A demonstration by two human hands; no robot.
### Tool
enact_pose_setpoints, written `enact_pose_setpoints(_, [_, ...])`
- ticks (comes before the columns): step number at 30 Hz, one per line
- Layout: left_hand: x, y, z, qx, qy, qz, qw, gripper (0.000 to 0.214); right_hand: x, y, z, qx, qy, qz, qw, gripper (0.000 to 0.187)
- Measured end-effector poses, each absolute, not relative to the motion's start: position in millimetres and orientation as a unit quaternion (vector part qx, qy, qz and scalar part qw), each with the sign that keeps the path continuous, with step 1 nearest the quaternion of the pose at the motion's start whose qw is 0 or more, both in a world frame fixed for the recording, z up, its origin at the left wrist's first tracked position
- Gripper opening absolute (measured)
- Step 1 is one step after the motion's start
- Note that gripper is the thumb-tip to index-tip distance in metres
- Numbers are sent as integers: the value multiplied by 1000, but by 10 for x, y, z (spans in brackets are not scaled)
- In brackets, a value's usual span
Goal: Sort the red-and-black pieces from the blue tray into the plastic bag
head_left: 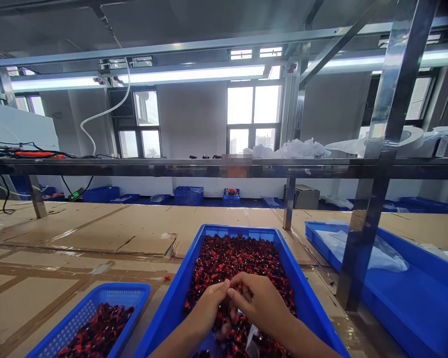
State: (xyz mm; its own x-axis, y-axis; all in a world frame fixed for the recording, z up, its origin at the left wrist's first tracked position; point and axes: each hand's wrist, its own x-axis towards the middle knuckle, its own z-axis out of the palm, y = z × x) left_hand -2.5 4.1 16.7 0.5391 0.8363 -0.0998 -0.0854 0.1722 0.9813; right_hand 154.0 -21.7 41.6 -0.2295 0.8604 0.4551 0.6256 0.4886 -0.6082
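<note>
Over a large blue tray point(302, 288) my two hands meet, fingertips nearly touching. My left hand point(211, 303) is closed, thumb and fingers pinched together on something too small to make out. My right hand point(257, 298) is closed too, its fingers curled and pinching at the same spot; a speck of red shows between the fingertips. Beneath them, many small red and black parts point(239, 253) fill the tray. A whitish strip point(251, 335) lies among the parts below my right hand.
To the left stands a blue perforated basket point(140, 293) with more red and black parts. A metal post point(362, 248) rises at the right, beside another blue tray point(414, 303) with plastic bags. One red part point(167, 278) lies on the cardboard-covered bench point(78, 228).
</note>
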Motion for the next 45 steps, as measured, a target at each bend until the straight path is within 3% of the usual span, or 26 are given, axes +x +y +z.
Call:
enact_pose_setpoints(5, [-52,-18,289,493,328,357,723,60,1543,-242,407,-456,-784,123,402,25])
enact_pose_setpoints(10, [-58,-43,309,487,337,347,727,52,1559,-229,365,-441,-790,98,414,19])
enact_pose_setpoints(17, [-91,10,239,458,334,348,747,25,1579,-226,342,-419,-782,102,450,18])
enact_pose_setpoints(19, [-105,18,248,470,311,350,748,17,1584,-232,358,-417,-749,172,486,14])
enact_pose_setpoints(22, [-116,36,268,462,308,353,753,31,1591,-231,403,-364,-625,442,531,25])
enact_pose_setpoints(24, [-124,52,278,434,312,352,768,43,1594,-215,426,-313,-510,621,507,30])
enact_pose_setpoints(27, [-148,76,286,381,284,352,806,50,1590,-164,404,-334,-443,697,455,30])
enact_pose_setpoints(36, [-208,87,351,284,238,380,848,44,1552,-36,221,-381,-620,562,393,43])
enact_pose_setpoints(42, [-197,115,312,319,220,386,837,43,1552,-114,337,-455,-697,374,408,12])
enact_pose_setpoints(45, [-196,120,301,311,217,392,838,44,1533,-159,363,-464,-724,295,417,7])
